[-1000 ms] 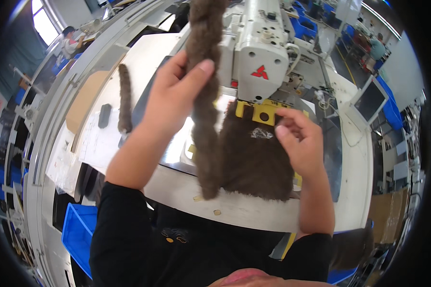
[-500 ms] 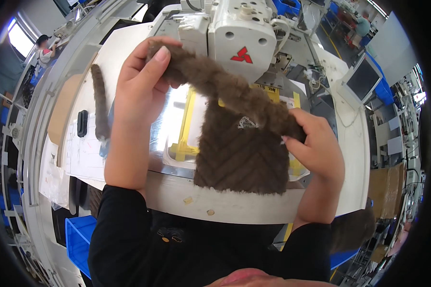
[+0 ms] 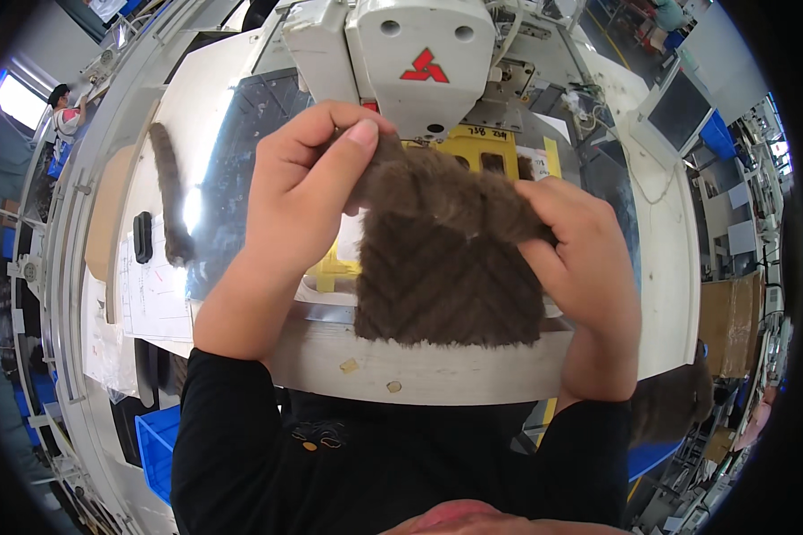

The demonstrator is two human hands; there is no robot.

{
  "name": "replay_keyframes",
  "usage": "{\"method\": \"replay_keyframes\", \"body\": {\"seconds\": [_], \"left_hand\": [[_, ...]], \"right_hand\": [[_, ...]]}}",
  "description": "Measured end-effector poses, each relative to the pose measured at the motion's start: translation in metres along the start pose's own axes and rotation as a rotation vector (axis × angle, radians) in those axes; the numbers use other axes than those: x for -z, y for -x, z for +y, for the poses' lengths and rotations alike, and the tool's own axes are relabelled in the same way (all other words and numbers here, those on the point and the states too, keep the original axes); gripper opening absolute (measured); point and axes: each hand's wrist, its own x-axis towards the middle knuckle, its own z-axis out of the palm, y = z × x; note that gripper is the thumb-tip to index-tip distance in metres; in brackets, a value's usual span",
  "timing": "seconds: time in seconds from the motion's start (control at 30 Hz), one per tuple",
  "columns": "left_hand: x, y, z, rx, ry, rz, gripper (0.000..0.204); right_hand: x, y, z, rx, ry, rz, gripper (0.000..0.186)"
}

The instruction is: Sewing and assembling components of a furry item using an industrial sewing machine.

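Between my hands stretches a narrow strip of brown fur point(image 3: 442, 189). My left hand point(image 3: 305, 183) pinches its left end between thumb and fingers. At the other end my right hand point(image 3: 584, 245) grips it, thumb below and fingers over the top. Under the strip lies a square brown fur panel point(image 3: 451, 290) with chevron-like lines, its lower edge over the table's front. The strip covers the panel's upper part. A yellow frame point(image 3: 477, 147) shows behind the strip, below the head of a white industrial sewing machine point(image 3: 424, 53).
Another thin brown fur strip point(image 3: 169, 196) lies on the left of the white table point(image 3: 330, 361), beside a small black oblong object point(image 3: 143, 236) and paper sheets point(image 3: 156, 299). A monitor point(image 3: 678, 116) stands at the right. A blue bin point(image 3: 158, 446) sits below left.
My left hand has come down and to the right, nearer my right hand. The strip now hangs more level and shorter between them, hiding the pale mark on the panel.
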Motion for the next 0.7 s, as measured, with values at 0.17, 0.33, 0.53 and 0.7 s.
{"method": "replay_keyframes", "body": {"seconds": [0.17, 0.33, 0.53, 0.7], "left_hand": [[-0.001, 0.005, 0.002, -0.068, 0.334, -0.122, 0.037], [-0.002, 0.0, 0.001, -0.51, -0.02, -0.344, 0.071], [0.001, 0.006, 0.006, -0.645, -0.221, -0.345, 0.041], [-0.007, 0.002, -0.007, -0.806, -0.085, -0.355, 0.031]], "right_hand": [[-0.007, -0.002, 0.001, -0.05, -0.033, 0.089, 0.037], [-0.004, -0.002, 0.002, -0.049, -0.027, 0.05, 0.038], [-0.01, -0.004, 0.001, -0.001, -0.065, -0.021, 0.037], [-0.015, -0.006, 0.002, 0.024, -0.114, -0.126, 0.041]]}}
